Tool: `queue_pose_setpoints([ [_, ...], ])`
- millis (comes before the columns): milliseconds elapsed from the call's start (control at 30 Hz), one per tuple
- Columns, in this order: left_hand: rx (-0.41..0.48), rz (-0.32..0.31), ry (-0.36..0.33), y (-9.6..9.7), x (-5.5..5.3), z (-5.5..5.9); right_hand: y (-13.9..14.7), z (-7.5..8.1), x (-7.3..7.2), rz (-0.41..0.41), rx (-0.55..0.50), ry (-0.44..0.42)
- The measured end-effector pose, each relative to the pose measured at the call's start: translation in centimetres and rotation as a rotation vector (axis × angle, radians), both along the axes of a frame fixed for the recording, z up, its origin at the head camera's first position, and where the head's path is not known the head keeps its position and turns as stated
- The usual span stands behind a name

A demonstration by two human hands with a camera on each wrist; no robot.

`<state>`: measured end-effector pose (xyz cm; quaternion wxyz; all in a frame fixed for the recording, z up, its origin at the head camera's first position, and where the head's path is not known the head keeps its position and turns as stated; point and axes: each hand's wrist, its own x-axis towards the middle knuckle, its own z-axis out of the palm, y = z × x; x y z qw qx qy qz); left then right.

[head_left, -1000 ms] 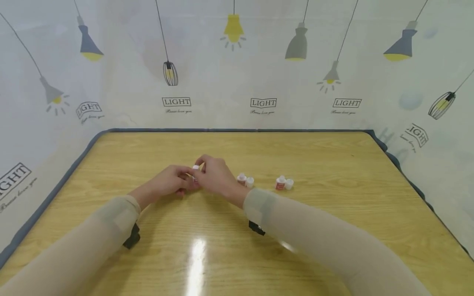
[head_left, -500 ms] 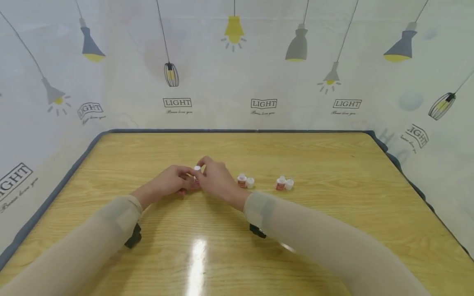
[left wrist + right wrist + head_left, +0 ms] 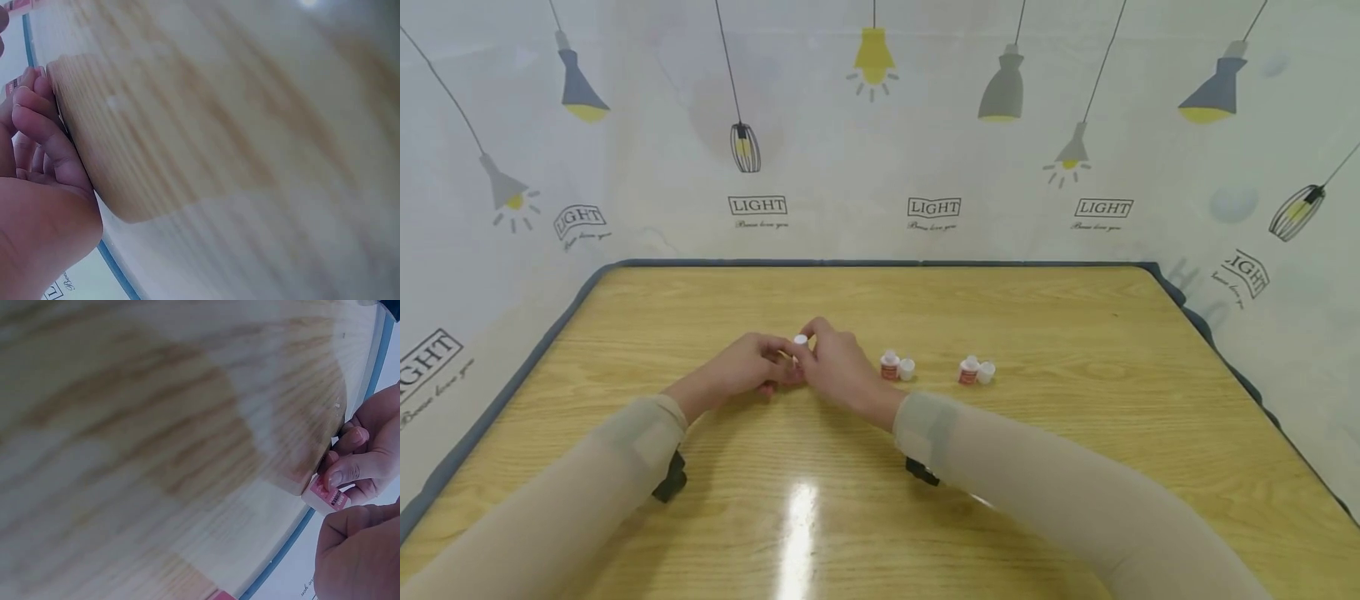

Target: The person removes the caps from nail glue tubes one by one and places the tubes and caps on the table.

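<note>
A small white bottle with a red label [image 3: 328,495] stands on the table between both hands. My left hand [image 3: 747,367] grips its body with thumb and fingers from the left. From the right, my right hand [image 3: 842,362] pinches the white cap [image 3: 801,340] at the bottle's top, thumb in front and index finger behind. The fingers cover most of the bottle in the head view. In the left wrist view, the left hand [image 3: 44,137] has its fingers curled beside the red label.
To the right stand two similar bottles, a nearer bottle [image 3: 890,366] with a white cap [image 3: 907,370] beside it and a farther bottle [image 3: 968,371] with its own cap [image 3: 987,372]. The wooden table [image 3: 1045,458] ends at a dark blue edge against a printed backdrop.
My right hand has shifted slightly to the right, and more of the cap's top shows between its fingers. My left hand stays in place on the bottle.
</note>
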<state>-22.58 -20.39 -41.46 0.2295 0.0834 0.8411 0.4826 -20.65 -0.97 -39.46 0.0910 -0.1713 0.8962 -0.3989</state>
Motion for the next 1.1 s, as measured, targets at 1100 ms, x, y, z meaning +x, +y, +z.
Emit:
queue_pose_setpoints([
  [1100, 0.014, 0.028, 0.003, 0.0, -0.2, -0.41, 0.12, 0.0, 0.02, 0.048, 0.071, 0.013],
])
